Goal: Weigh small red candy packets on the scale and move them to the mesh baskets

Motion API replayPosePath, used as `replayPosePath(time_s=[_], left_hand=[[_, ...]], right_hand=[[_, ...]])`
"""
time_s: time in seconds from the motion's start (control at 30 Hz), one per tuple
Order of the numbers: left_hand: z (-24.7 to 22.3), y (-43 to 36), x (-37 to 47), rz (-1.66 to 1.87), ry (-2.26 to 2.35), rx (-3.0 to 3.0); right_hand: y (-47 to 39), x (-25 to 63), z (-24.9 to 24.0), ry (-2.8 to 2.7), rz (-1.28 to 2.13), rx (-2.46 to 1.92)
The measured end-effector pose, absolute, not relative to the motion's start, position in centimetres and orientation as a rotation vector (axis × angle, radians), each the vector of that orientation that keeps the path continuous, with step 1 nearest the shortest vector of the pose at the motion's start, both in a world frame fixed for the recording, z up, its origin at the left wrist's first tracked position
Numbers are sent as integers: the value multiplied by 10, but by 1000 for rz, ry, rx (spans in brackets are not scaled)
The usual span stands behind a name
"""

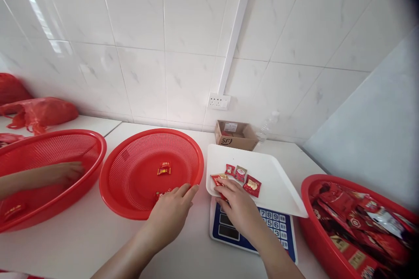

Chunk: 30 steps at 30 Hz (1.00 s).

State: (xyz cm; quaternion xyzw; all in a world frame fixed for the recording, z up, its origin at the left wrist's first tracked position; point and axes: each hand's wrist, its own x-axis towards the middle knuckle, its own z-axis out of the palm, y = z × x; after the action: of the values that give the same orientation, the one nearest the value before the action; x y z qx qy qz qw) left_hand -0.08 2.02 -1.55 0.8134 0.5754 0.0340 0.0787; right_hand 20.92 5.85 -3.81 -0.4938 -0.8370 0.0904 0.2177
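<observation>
My left hand point(172, 211) hangs over the near right rim of the middle red basket point(113, 196), its fingers bunched; whatever they hold is hidden. Under and beside its fingers lies a red packet point(159, 194), and another red and yellow packet point(164, 168) sits farther back in the basket. On the left of the white scale tray point(278, 174), my right hand point(234, 200) has its fingers curled on a red packet point(216, 178). Small red packets point(240, 173) and a larger red packet point(252, 186) lie just beyond them.
Another person's hand point(65, 173) reaches into the left red basket point(101, 152). A full basket point(309, 183) of packets stands at the right. Behind the scale point(255, 244) are a cardboard box point(237, 139) and a clear bottle point(269, 126). Red bags point(49, 111) lie back left.
</observation>
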Motion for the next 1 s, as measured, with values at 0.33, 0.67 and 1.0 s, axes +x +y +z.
replayPosePath(time_s=[0.33, 0.67, 1.0], left_hand=[[-17, 19, -2, 191, 1689, 2412], [-15, 16, -2, 126, 1694, 2402], [-12, 15, 0, 163, 1677, 2372]], right_hand=[[71, 178, -3, -2255, 465, -1178], [122, 265, -49, -2446, 149, -1794], [126, 258, -40, -2534, 34, -1311]])
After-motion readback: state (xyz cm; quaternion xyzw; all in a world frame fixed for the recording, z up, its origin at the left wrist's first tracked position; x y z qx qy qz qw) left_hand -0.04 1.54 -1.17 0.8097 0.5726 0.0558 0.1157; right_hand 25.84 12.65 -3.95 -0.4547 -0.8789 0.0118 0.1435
